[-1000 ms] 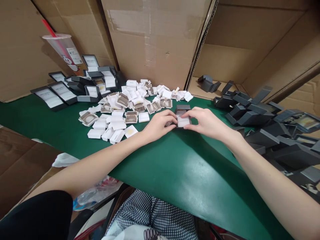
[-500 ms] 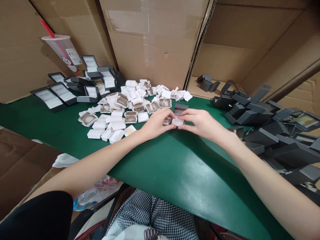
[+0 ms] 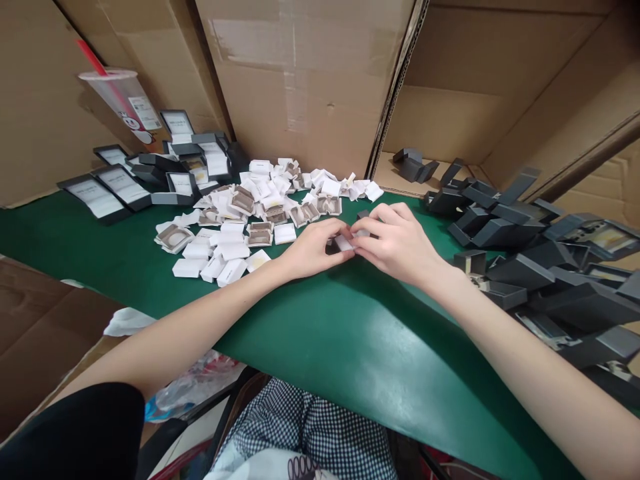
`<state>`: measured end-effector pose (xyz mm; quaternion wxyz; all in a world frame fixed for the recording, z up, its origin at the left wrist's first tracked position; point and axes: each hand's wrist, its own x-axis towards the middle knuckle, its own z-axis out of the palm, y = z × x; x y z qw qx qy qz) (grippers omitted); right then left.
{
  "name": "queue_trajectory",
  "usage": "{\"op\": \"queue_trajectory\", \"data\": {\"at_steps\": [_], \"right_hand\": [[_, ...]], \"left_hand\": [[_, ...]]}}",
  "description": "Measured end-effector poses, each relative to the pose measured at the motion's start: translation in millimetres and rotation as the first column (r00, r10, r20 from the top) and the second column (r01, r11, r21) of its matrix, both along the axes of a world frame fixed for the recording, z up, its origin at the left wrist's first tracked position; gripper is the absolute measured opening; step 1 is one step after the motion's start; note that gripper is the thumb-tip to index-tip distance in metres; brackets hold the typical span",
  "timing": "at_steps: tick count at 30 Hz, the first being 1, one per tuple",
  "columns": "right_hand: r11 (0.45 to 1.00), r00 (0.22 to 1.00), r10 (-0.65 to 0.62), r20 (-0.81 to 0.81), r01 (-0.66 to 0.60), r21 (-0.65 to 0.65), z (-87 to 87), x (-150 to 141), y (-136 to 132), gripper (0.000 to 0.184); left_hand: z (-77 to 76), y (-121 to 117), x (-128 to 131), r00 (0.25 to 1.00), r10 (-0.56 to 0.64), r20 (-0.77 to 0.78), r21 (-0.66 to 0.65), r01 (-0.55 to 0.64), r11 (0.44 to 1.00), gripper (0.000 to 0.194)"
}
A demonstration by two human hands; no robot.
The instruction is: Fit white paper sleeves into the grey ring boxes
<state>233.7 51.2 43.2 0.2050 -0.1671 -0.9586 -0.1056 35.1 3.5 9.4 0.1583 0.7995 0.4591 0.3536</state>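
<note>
My left hand [image 3: 316,249] and my right hand [image 3: 397,241] meet over the green table. Between their fingertips is a small white box insert [image 3: 344,243], pinched from both sides and partly covered by fingers. Just behind my right fingers shows the edge of a small dark grey box [image 3: 363,214], mostly hidden. Left of my left hand spreads a heap of white inserts [image 3: 235,250], some showing brownish-grey hollow undersides.
Open grey boxes with white linings [image 3: 125,183] stand at the back left, before a cup with a red straw [image 3: 117,93]. Many dark grey boxes [image 3: 555,267] pile up on the right. Cardboard walls [image 3: 300,80] close off the back of the green table [image 3: 320,347].
The white insert has tilted and shifted slightly left between my fingers. My right hand has turned, its knuckles higher, and now covers most of the grey box that showed before.
</note>
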Motion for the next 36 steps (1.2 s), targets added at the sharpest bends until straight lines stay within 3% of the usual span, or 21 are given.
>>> {"op": "queue_trajectory", "data": {"at_steps": [4,13,22,29,36], "right_hand": [[0.993,0.995,0.088,-0.051,-0.092,-0.077,-2.4,4,9,0.024],[0.973,0.980,0.149,-0.129,-0.169,-0.160,-8.7,6,17,0.020],[0.987,0.978,0.153,-0.139,-0.158,-0.025,-13.6,2,13,0.019],[0.992,0.985,0.088,-0.149,-0.074,0.097,-22.1,-3,9,0.019],[0.998,0.995,0.049,-0.091,-0.044,0.055,-15.0,-2,6,0.015]], "left_hand": [[0.9,0,0,1.000,-0.007,-0.007,0.013,0.007,1.000,0.017],[0.2,-1,1,0.998,0.045,-0.034,0.055,-0.043,0.998,0.015],[-2.3,-3,7,0.990,0.142,-0.024,0.017,-0.142,0.990,0.019],[-2.9,-2,8,0.993,0.118,-0.015,0.038,-0.117,0.992,0.008],[-2.3,-2,7,0.995,0.102,-0.009,0.025,-0.102,0.995,0.005]]}}
